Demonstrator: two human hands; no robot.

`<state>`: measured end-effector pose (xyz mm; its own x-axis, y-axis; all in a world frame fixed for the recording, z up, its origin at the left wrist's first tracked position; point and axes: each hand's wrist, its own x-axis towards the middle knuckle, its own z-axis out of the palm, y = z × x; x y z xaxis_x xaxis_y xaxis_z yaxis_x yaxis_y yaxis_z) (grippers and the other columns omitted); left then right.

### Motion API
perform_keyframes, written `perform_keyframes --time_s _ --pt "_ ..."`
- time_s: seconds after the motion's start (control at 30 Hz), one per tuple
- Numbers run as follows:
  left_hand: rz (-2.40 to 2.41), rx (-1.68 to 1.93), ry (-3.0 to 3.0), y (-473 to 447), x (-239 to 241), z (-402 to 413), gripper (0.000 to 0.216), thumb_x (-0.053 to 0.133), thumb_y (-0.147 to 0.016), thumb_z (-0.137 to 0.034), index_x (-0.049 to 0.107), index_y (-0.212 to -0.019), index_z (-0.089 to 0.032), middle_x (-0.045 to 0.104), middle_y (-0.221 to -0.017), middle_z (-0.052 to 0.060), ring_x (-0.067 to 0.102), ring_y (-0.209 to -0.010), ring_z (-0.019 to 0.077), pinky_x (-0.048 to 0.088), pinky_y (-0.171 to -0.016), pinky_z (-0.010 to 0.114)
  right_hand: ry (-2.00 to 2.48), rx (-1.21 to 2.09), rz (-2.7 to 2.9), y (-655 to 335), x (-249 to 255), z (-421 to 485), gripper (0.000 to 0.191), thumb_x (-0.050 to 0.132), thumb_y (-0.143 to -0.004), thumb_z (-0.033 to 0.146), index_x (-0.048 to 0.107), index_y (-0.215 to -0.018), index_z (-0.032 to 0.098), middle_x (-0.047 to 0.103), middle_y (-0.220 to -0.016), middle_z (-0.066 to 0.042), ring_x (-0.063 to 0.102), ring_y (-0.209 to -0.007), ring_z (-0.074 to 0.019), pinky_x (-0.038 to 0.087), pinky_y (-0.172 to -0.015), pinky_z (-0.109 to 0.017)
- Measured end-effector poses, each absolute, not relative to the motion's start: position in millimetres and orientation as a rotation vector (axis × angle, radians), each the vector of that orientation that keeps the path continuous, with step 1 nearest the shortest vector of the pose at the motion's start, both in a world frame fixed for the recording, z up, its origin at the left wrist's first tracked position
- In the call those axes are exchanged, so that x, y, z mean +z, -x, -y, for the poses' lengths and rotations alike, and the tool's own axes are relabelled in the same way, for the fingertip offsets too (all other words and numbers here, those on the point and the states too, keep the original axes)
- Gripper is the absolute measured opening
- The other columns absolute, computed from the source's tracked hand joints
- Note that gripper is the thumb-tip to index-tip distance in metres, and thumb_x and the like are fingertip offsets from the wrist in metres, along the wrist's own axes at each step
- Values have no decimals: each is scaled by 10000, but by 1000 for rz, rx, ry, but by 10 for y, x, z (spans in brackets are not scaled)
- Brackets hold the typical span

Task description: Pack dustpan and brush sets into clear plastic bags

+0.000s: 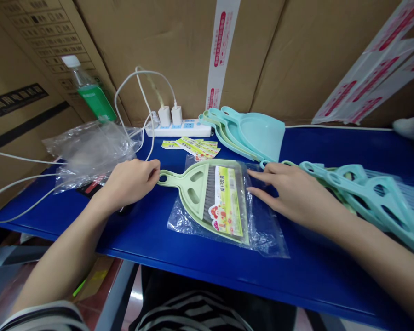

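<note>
A pale green dustpan-and-brush set [196, 188] with a yellow label card lies partly inside a clear plastic bag [265, 234] on the blue table [200, 262]. My left hand [131, 181] is closed, its fingers pinching the end of the green handle. My right hand [291, 191] lies flat and open on the bag's right side, fingers pointing left at the label.
A stack of teal dustpans [251, 133] sits behind the bag; teal brushes [372, 193] pile at the right. Loose label cards [193, 147], a white power strip [179, 128] with chargers and cables, crumpled clear bags [89, 151] and a green-labelled bottle [89, 92] stand before cardboard boxes.
</note>
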<state>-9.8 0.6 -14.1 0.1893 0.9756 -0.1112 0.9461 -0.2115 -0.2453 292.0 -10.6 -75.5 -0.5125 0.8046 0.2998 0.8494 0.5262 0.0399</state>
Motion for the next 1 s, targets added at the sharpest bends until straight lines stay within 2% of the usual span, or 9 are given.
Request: perform_keyframes --time_s 0.13,0.3,0.4,0.57,0.7,0.8,0.9,1.0 --pt "1853 338 2345 114 -137 -3 262 359 -900 -266 556 -737 -212 624 -623 28 514 -515 160 247 -480 263 1429 -326 2583 -2907 -758 115 412 400 -935 340 739 -1058 143 649 -694 -102 613 -663 -240 457 -616 -370" --pt "1784 303 2360 134 -132 -5 259 389 -886 -251 545 -682 -216 603 -567 21 502 -476 155 230 -466 264 1431 -412 2586 -2892 -778 132 418 362 -946 351 737 -1044 194 674 -695 -96 628 -688 -247 452 -630 -380" --pt "1802 330 2356 133 -128 -3 258 401 -885 -242 556 -680 -215 609 -571 27 525 -491 171 230 -473 272 1454 -391 2580 -2888 -784 137 418 376 -942 356 734 -1053 173 692 -723 -112 638 -708 -263 448 -642 -392" --pt "1813 354 2351 133 -126 6 273 391 -902 -255 581 -710 -215 626 -595 33 562 -528 192 242 -481 275 1493 -329 2585 -2883 -764 147 424 401 -937 364 728 -1071 129 696 -750 -132 646 -729 -282 450 -655 -408" --pt "1824 338 2335 124 -125 -1 275 385 -913 -269 594 -745 -211 643 -633 39 571 -541 187 240 -479 264 1444 -303 2543 -2926 -720 125 394 401 -940 390 732 -996 184 660 -744 -104 619 -692 -252 455 -629 -384" --pt "1871 313 2272 112 -131 -16 256 398 -918 -286 610 -799 -205 644 -660 48 579 -560 194 237 -480 263 1427 -274 2427 -2972 -701 86 350 410 -932 401 700 -948 205 644 -827 -109 603 -716 -245 466 -633 -376" --pt "1877 168 2235 116 -147 -25 249 411 -922 -310 622 -862 -192 634 -661 51 583 -584 204 263 -491 266 1413 -212 2345 -2988 -709 49 304 419 -916 354 644 -1035 188 660 -946 -135 618 -843 -279 492 -690 -396" --pt "1679 -72 2484 130 -170 2 274 411 -935 -344 633 -906 -185 633 -702 37 587 -624 176 347 -542 258 1400 -104 2372 -2966 -715 32 322 379 -895 257 606 -1109 175 682 -932 -131 631 -866 -282 503 -706 -404"
